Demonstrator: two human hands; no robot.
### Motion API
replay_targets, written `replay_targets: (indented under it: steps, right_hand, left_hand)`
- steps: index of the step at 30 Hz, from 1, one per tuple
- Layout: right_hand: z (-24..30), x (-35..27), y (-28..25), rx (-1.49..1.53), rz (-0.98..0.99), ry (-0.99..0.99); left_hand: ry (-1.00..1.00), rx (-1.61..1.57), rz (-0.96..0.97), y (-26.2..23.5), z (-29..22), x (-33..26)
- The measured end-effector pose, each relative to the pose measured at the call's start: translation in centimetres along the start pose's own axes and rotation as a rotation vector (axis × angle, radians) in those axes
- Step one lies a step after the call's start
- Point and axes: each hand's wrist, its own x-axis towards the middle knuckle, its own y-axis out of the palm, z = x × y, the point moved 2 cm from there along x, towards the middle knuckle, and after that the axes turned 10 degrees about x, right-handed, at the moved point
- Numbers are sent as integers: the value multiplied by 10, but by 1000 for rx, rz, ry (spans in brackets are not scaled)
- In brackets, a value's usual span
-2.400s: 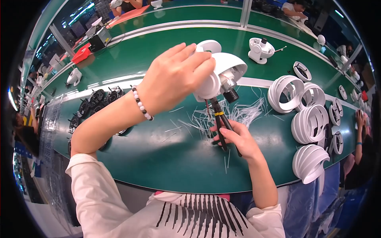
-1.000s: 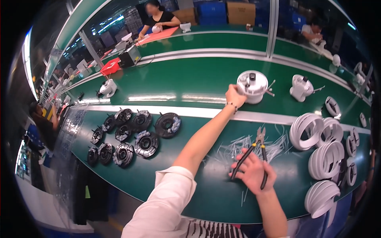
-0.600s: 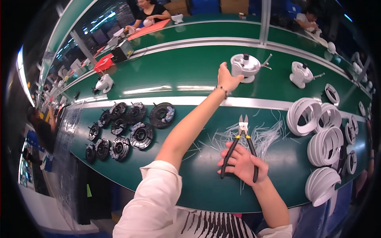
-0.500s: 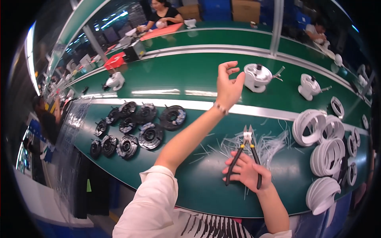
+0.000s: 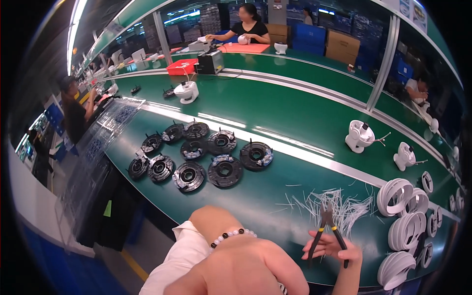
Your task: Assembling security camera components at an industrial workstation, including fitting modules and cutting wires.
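Observation:
Very close and large at the lower middle, my left hand (image 5: pixel 241 268) shows its back, with a beaded bracelet at the wrist. Its fingers are cut off by the lower edge, so any grip is hidden. At the lower right my right hand (image 5: pixel 328 247) holds cutting pliers (image 5: pixel 326 215) with dark, yellow-marked handles, the jaws pointing away from me. The thumb lies over one handle and the fingers pass behind the other. Beyond the pliers is a heap of thin clear-white plastic strips (image 5: pixel 351 206) on the green table (image 5: pixel 275 196).
Several black round parts (image 5: pixel 225 171) with wires sit at the left. White rings (image 5: pixel 405 231) are stacked at the right. White housings (image 5: pixel 361 136) stand on the green belt (image 5: pixel 275 105). A red bin (image 5: pixel 182 67) stands farther back. Co-workers sit across the belt and at the left.
My left hand has come back from beside a white housing on the belt to close before me. My right hand still holds the pliers. The view has swung left.

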Motion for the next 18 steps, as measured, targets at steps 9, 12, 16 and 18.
replay_targets:
  steps: [9,12,16,18]
  right_hand:
    - [-36,33,65,-1789,-549,-47]
    - [-60,32,57,-1782,-620,-29]
    - [-72,45,56,-1826,-679,-66]
    - [-77,53,53,-1847,-705,-70]
  left_hand:
    - [224,82,-313,6,-5,-5]
    - [105,-55,-22,-6,-7,-7]
    - [90,-19,-46,-8,-21,-16]
    - [32,-5,-104,-8,-32,-18]
